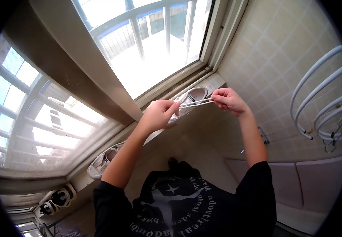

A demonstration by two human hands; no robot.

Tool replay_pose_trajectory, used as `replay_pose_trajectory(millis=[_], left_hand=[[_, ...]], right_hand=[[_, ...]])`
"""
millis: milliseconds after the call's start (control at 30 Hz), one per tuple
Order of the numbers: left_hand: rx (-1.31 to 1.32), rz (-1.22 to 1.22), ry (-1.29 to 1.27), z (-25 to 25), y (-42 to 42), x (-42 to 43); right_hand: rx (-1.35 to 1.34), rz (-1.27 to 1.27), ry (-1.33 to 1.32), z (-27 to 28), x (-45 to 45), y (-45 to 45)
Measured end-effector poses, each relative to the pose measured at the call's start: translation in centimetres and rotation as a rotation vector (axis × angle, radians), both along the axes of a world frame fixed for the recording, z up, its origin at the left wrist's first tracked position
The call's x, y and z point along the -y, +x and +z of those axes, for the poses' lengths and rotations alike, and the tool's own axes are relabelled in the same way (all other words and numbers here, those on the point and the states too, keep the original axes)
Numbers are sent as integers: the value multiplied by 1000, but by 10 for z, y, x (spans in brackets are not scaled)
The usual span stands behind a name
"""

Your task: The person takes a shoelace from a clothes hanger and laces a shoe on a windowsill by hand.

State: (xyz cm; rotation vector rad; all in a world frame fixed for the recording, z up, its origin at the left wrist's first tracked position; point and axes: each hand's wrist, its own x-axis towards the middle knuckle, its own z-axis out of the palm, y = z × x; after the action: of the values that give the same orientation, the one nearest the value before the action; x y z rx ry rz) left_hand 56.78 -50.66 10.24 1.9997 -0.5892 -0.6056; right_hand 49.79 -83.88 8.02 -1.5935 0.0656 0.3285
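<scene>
A white shoe rests on the window sill in front of me, partly behind my hands. White laces stretch between my two hands, just above the shoe's near side. My left hand is closed, its thumb and fingers pinched on the laces at their left end. Fingers pinched together, my right hand grips the other end of the laces. A second white shoe sits further left on the sill, partly hidden by my left forearm.
Barred windows stand beyond the sill. Black-and-white footwear lies at the lower left. White hangers hang by the tiled wall on the right. Pinkish panels are at the lower right.
</scene>
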Motion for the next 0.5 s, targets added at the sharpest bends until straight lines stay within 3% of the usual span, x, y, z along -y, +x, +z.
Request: replay_pose_trajectory(millis=[267, 500], left_hand=[[68, -5, 67, -10, 3, -16], [44, 53, -76, -14, -2, -53]], right_hand=[[10, -3, 27, -14, 4, 8], [39, -27, 9, -21, 19, 6]])
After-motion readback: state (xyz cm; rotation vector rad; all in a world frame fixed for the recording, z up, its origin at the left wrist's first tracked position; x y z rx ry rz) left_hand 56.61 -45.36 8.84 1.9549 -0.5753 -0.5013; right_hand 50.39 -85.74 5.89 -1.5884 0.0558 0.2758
